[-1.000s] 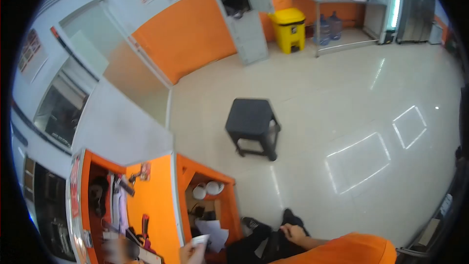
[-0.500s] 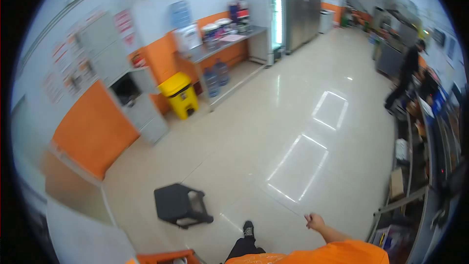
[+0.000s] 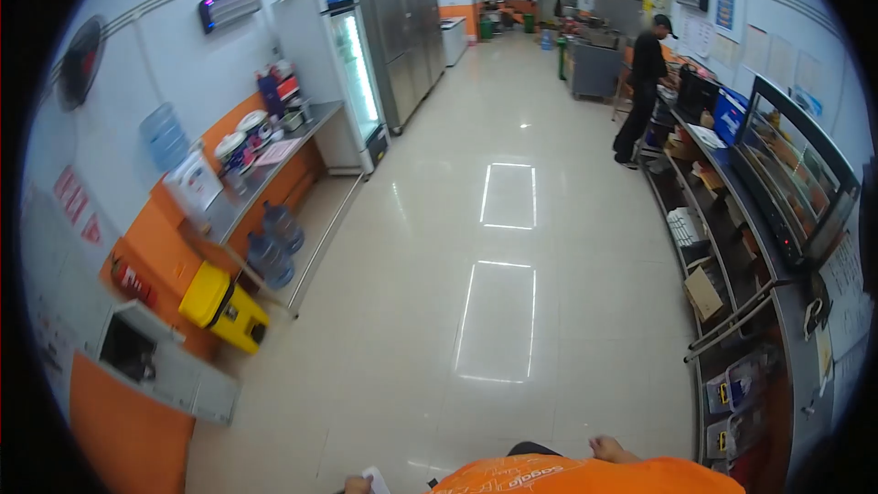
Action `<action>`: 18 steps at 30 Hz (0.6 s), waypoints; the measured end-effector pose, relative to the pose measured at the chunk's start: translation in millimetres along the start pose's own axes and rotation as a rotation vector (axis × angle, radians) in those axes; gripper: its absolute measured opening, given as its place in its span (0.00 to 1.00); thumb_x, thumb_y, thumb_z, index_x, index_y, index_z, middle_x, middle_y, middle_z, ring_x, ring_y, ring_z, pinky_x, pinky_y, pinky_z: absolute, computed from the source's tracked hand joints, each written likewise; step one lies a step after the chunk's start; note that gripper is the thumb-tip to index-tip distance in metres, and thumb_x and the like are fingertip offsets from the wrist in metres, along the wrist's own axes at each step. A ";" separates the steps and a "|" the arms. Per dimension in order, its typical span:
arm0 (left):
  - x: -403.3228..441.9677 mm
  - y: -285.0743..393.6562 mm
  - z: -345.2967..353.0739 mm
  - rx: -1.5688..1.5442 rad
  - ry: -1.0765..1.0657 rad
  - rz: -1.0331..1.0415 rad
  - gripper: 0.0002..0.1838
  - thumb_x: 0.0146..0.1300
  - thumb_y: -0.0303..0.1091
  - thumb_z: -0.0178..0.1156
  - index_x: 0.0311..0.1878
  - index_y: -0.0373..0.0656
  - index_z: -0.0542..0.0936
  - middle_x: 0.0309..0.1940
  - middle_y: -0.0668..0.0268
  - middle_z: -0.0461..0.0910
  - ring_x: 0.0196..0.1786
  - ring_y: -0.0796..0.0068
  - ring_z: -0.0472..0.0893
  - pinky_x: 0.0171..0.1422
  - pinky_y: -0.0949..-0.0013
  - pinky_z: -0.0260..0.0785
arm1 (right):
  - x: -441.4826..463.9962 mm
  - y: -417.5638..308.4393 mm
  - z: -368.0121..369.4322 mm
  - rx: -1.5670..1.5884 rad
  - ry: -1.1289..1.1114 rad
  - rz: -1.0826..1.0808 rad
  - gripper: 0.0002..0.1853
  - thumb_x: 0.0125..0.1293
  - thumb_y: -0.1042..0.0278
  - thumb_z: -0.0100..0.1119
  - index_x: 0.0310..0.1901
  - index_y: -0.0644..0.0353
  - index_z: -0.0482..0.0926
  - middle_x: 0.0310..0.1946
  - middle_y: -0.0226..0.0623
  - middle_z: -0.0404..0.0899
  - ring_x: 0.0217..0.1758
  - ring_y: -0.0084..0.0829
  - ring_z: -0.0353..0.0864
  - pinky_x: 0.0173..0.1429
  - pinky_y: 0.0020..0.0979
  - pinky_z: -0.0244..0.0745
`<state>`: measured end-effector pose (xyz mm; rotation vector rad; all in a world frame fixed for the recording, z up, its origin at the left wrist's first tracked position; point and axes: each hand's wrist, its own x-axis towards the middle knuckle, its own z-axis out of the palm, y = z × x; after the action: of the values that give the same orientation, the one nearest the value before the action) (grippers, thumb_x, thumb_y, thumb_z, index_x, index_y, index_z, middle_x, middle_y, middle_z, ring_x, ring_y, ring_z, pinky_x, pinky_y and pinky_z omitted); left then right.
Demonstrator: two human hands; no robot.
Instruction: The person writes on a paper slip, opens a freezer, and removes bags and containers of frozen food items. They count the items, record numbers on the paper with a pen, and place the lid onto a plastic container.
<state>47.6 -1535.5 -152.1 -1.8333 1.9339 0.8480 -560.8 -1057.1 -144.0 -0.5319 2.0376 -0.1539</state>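
At the bottom edge, my left hand [image 3: 357, 485] is closed on a small white piece of paper [image 3: 376, 479], mostly cut off by the frame. To the right, beside the orange shirt [image 3: 585, 476], my right hand [image 3: 607, 447] hangs over the tiled floor [image 3: 567, 393]. Its fingers are curled in, and nothing shows in them.
A yellow bin [image 3: 225, 308], an open locker [image 3: 137, 348] and a steel table [image 3: 256, 178] with water bottles [image 3: 272, 258] beneath stand left. Behind is a lit glass-door fridge [image 3: 355, 73]. Shelves [image 3: 722, 247] and a display case [image 3: 794, 165] line the right, where a person [image 3: 647, 82] stands.
The view has swung right, away from the orange cabinet and black stool, toward the long room. My left hand still holds white paper; my right hand now shows lower in view.
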 end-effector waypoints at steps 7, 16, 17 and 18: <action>228.6 298.6 -172.4 -0.119 0.170 0.333 0.27 0.63 0.57 0.65 0.36 0.37 0.89 0.30 0.47 0.87 0.37 0.48 0.88 0.45 0.53 0.79 | 56.4 -2.2 -45.5 0.369 -0.041 0.534 0.21 0.74 0.53 0.51 0.54 0.62 0.80 0.40 0.48 0.86 0.45 0.44 0.87 0.51 0.42 0.80; 368.4 467.1 -230.5 0.176 0.043 0.358 0.25 0.61 0.54 0.65 0.38 0.36 0.88 0.34 0.42 0.86 0.44 0.42 0.87 0.52 0.48 0.78 | 379.9 -285.7 -194.2 0.093 0.203 -0.305 0.23 0.80 0.49 0.45 0.58 0.57 0.81 0.44 0.48 0.87 0.51 0.47 0.85 0.56 0.45 0.78; 385.6 494.3 -233.6 0.180 -0.009 0.331 0.25 0.61 0.54 0.65 0.38 0.36 0.88 0.34 0.42 0.86 0.44 0.42 0.87 0.52 0.48 0.78 | 425.4 -351.1 -252.9 0.039 0.244 -0.354 0.23 0.79 0.48 0.46 0.52 0.59 0.82 0.41 0.50 0.86 0.48 0.51 0.85 0.53 0.48 0.78; 402.2 525.6 -238.4 0.190 -0.051 0.324 0.25 0.61 0.54 0.65 0.38 0.35 0.88 0.34 0.42 0.86 0.44 0.42 0.87 0.52 0.48 0.78 | 463.3 -421.8 -317.4 -0.015 0.289 -0.402 0.25 0.78 0.46 0.47 0.46 0.61 0.84 0.37 0.53 0.85 0.44 0.54 0.85 0.50 0.51 0.77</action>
<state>-475.7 -2004.8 -122.2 -1.4000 2.2291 0.7639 -897.1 -1669.2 -217.6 -0.9723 2.1871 -0.4792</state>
